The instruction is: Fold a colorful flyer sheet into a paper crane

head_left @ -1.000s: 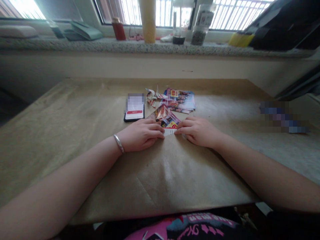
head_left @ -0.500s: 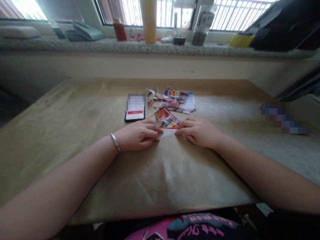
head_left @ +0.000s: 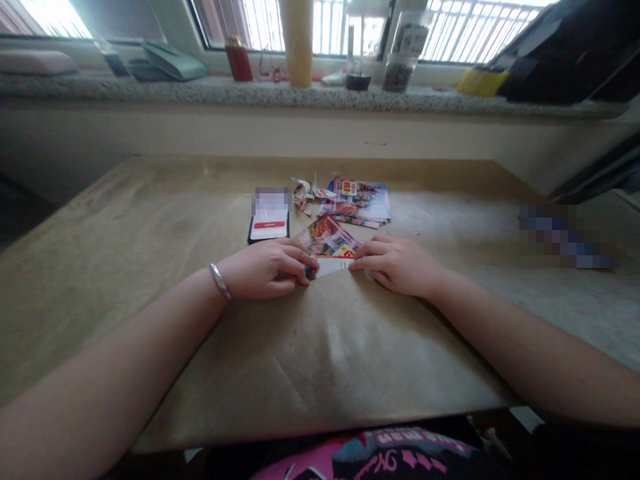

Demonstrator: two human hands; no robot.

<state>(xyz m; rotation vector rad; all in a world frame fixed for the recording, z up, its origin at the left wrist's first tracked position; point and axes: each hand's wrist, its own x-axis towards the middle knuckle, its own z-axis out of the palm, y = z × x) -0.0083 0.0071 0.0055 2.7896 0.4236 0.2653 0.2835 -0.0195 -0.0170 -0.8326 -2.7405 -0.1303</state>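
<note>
A colourful printed flyer (head_left: 330, 235) lies on the table in front of me, with a white strip folded up along its near edge. My left hand (head_left: 270, 268), a silver bangle at its wrist, has its bent fingers closed on the flyer's left corner. At the right end of the fold, my right hand (head_left: 397, 265) grips the paper between thumb and fingers. The thumbs are partly hidden. Just beyond the flyer are a pile of similar flyers (head_left: 367, 203) and a folded paper piece (head_left: 306, 193). A phone (head_left: 270, 227) with a lit screen lies beyond my left hand.
The table (head_left: 240, 373) carries a blurred-out flat item (head_left: 570, 243) at the far right. Behind it, a stone windowsill (head_left: 190, 93) holds a red bottle (head_left: 239, 60), a clear container (head_left: 403, 60), a yellow object (head_left: 483, 81) and a dark bag (head_left: 560, 60).
My left hand has slid slightly left along the fold, uncovering more of the white strip and a printed corner. My right hand stays nearly still on the flyer.
</note>
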